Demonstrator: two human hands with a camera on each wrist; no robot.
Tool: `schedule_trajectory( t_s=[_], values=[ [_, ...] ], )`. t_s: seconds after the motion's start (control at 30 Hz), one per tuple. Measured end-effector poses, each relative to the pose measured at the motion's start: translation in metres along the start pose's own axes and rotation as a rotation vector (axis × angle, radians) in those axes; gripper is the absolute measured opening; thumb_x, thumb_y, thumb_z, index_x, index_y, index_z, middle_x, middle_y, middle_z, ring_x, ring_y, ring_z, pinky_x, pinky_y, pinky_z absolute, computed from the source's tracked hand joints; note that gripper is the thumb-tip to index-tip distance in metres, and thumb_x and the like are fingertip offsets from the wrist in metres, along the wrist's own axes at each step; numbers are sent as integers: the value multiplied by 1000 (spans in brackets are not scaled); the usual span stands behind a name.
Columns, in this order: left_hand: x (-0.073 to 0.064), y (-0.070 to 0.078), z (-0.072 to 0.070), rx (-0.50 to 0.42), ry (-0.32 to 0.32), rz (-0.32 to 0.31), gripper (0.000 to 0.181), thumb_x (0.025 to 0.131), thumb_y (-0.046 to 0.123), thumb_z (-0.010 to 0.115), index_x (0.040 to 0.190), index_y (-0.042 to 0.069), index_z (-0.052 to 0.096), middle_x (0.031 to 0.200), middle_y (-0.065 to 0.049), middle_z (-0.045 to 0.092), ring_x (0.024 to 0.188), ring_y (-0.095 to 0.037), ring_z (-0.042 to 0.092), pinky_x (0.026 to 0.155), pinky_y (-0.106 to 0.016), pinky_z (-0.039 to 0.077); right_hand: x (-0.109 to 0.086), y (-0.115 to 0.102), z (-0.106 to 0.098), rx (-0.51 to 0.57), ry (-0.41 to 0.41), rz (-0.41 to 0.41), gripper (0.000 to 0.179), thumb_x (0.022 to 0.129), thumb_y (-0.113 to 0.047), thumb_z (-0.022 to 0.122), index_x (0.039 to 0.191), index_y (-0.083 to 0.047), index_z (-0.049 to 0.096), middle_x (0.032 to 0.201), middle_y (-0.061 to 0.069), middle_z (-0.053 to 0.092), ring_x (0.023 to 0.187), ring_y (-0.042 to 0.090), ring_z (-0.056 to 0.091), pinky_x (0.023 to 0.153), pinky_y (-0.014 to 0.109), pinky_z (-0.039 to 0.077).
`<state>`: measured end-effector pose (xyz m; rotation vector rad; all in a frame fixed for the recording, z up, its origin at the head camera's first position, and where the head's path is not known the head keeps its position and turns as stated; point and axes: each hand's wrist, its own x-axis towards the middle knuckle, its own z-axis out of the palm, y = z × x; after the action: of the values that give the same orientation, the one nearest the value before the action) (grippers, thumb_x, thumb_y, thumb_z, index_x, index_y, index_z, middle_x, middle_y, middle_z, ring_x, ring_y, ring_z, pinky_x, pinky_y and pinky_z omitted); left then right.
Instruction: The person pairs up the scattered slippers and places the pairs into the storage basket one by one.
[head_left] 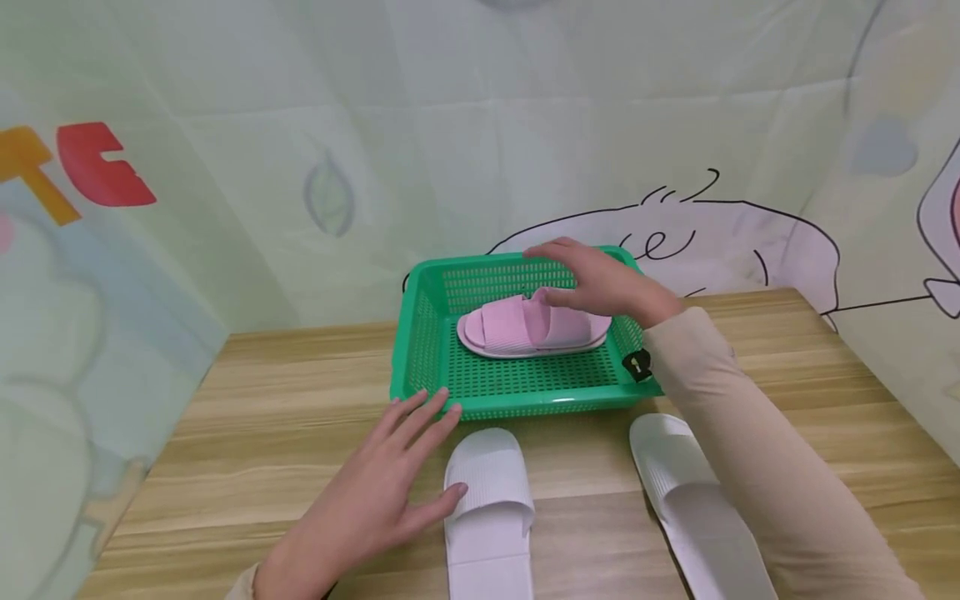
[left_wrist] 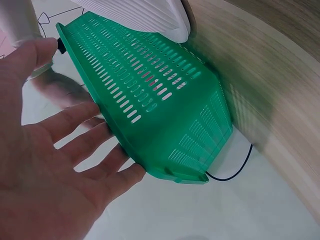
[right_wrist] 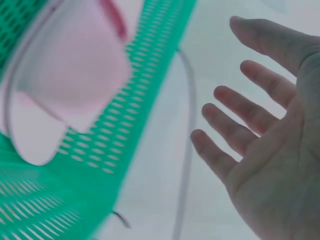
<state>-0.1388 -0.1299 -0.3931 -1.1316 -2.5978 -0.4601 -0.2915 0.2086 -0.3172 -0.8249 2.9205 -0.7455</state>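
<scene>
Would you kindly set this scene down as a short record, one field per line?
Surface: wood-grain table
Container: green basket, toward the table's far edge
In the basket: pink slippers, lying together
In front of the basket: two white slippers, spaced apart on the table
Left hand: fingers extended at the basket's near rim
Right hand: fingers spread, over the basket in the head view, holding nothing
Background: pale printed backdrop

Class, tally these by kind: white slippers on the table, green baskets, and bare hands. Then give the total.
White slippers on the table: 2
Green basket: 1
Bare hands, left hand and right hand: 2
Total: 5
</scene>
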Motion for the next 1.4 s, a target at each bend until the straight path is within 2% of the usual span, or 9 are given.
schedule_trajectory(
  t_s=[0.13, 0.3, 0.67, 0.83, 0.97, 1.2, 1.4],
  values=[
    [0, -1, 0, -5, 11, 11, 78, 89, 40, 83, 153, 5, 56, 160, -17, 50, 145, -46, 47, 116, -60, 44, -11, -16, -12, -12, 76, -52, 62, 99, -22, 74, 155, -8, 51, 160, 14, 48, 148, 36, 45, 121, 58, 39],
    [0, -2, 1, -7, 6, 9, 77, 89, 40, 83, 153, 5, 56, 161, -16, 50, 146, -46, 47, 117, -60, 44, -30, -28, -17, -38, 143, -112, 55, 100, -23, 73, 151, -9, 56, 156, 11, 53, 145, 33, 49, 120, 55, 41],
    [-3, -4, 1, 7, 24, 23, 77, 88, 38, 84, 151, 3, 57, 158, -19, 52, 145, -47, 48, 117, -60, 44, -65, -40, -17, -98, 154, -131, 49, 103, -18, 69, 151, -12, 58, 156, 11, 53, 146, 35, 48, 118, 59, 41],
    [-2, -3, 0, 3, 18, 22, 77, 88, 39, 84, 151, 3, 57, 159, -18, 51, 146, -46, 47, 118, -61, 42, -80, -41, -17, -131, 163, -122, 53, 102, -23, 71, 153, -14, 56, 162, 12, 47, 146, 38, 48, 116, 60, 44],
    [-1, -3, 1, 0, 10, 18, 77, 88, 39, 84, 151, 4, 56, 160, -18, 51, 147, -46, 46, 119, -62, 41, -93, -40, -13, -139, 169, -99, 58, 101, -29, 74, 155, -16, 55, 165, 10, 42, 148, 38, 46, 116, 60, 44],
    [-2, -2, 2, 3, 21, 26, 78, 87, 38, 85, 151, 3, 57, 159, -19, 52, 146, -47, 47, 118, -62, 41, -118, -36, 1, -153, 169, -125, 57, 102, -33, 72, 154, -15, 55, 163, 12, 46, 142, 42, 52, 111, 62, 47],
    [-2, -4, 2, 8, 20, 15, 78, 89, 38, 84, 153, 5, 55, 158, -17, 53, 147, -45, 47, 118, -61, 42, -138, -32, 16, -186, 173, -153, 60, 99, -32, 76, 153, -15, 57, 162, 12, 48, 140, 42, 54, 109, 63, 48]
  ],
)
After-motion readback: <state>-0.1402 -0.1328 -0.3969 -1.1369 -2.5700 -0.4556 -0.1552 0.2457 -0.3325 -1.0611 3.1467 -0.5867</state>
